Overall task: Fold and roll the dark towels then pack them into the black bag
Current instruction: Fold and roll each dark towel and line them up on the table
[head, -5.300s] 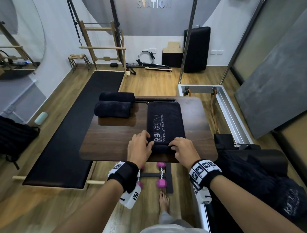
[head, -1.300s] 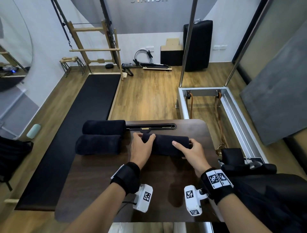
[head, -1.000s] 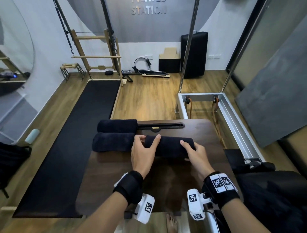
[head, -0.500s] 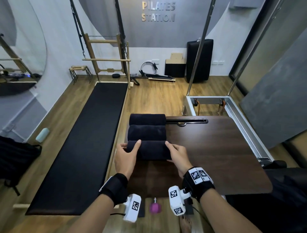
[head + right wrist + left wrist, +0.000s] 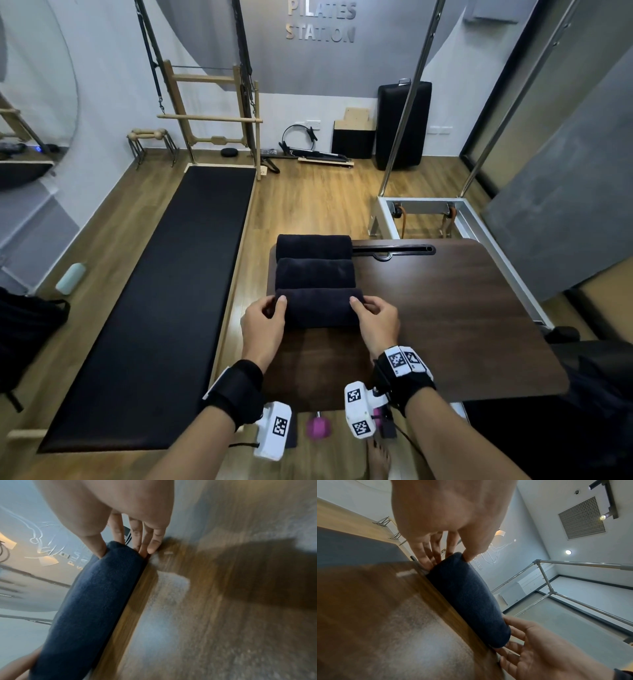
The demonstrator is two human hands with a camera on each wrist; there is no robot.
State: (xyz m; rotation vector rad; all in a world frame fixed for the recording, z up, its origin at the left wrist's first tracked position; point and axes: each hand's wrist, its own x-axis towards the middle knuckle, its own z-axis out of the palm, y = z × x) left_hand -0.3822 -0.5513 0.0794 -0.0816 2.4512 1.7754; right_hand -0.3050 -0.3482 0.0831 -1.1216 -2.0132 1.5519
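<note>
Three rolled dark towels lie side by side on the left part of the dark wooden table. They are a far roll, a middle roll and the nearest roll, which rests against the middle one. My left hand grips the nearest roll's left end, thumb on top. My right hand grips its right end the same way. In the left wrist view the roll lies on the table between my left hand and my right hand. The right wrist view shows the roll under my right hand. The black bag sits on the floor at far left.
A long black mat lies on the floor left of the table. A metal frame stands behind the table at right. Dark fabric is heaped at the lower right. A pink dumbbell and my bare foot are under the table's near edge.
The towel that lay flat has been rolled up, then moved left across the table against the other two rolls. Both hands have shifted to its ends.
</note>
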